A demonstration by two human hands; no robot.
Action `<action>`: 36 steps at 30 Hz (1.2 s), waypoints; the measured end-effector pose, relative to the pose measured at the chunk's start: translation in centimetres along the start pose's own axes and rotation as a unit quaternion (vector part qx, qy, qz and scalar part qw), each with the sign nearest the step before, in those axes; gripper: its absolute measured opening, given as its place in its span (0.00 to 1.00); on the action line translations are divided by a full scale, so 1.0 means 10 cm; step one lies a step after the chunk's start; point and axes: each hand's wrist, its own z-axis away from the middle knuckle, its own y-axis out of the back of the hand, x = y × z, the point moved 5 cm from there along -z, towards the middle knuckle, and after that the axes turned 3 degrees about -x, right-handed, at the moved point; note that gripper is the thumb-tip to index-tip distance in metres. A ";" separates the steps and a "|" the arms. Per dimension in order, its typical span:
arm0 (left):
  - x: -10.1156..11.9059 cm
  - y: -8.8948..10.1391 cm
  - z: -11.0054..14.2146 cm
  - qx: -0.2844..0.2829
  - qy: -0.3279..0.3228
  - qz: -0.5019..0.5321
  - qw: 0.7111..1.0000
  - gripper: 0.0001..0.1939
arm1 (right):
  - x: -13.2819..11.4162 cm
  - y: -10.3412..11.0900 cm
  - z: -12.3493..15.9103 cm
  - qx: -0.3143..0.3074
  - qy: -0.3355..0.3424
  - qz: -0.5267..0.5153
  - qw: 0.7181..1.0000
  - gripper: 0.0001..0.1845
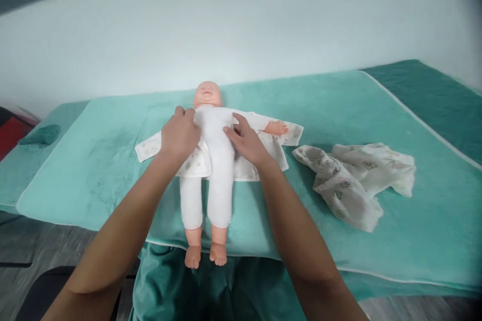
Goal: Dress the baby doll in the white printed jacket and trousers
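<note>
A baby doll with a white cloth body lies on its back, head toward the wall and feet toward me. A white printed baby shirt is spread under it, with one front panel folded over the doll's belly on the left. My left hand is closed on the shirt by the doll's shoulder on the left; its fingertips are partly hidden. My right hand rests at the doll's side on the right, thumb and forefinger apart. The doll's arm on the right lies stretched out over the shirt's sleeve.
Crumpled printed baby pants lie to the right on the green mattress. A white wall rises behind the bed. A dark chair stands at the lower left, and something red shows at the left edge.
</note>
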 end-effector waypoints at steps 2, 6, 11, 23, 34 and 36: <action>-0.04 -0.01 -0.07 -0.006 0.018 -0.025 1.000 0.13 | -0.04 0.07 0.01 0.024 -0.008 0.023 0.999 0.30; -0.06 0.12 -0.20 0.056 0.031 0.101 0.993 0.10 | -0.02 0.41 0.00 0.145 -0.015 0.052 0.988 0.16; 0.21 0.15 -0.29 0.039 -0.033 0.266 0.963 0.13 | 0.26 0.99 0.00 0.322 -0.080 0.116 0.936 0.14; 1.15 -0.71 -0.43 -0.170 -0.335 -0.070 0.924 0.21 | 0.44 1.08 -0.06 0.312 -0.121 0.008 0.942 0.11; 1.25 -0.57 -0.66 -0.093 -0.300 -0.129 0.940 0.22 | 0.42 1.06 -0.09 0.308 -0.036 -0.184 0.933 0.14; 1.22 -0.50 -0.65 -0.085 -0.297 -0.137 0.941 0.22 | 0.41 0.95 -0.10 0.270 -0.081 -0.020 0.959 0.11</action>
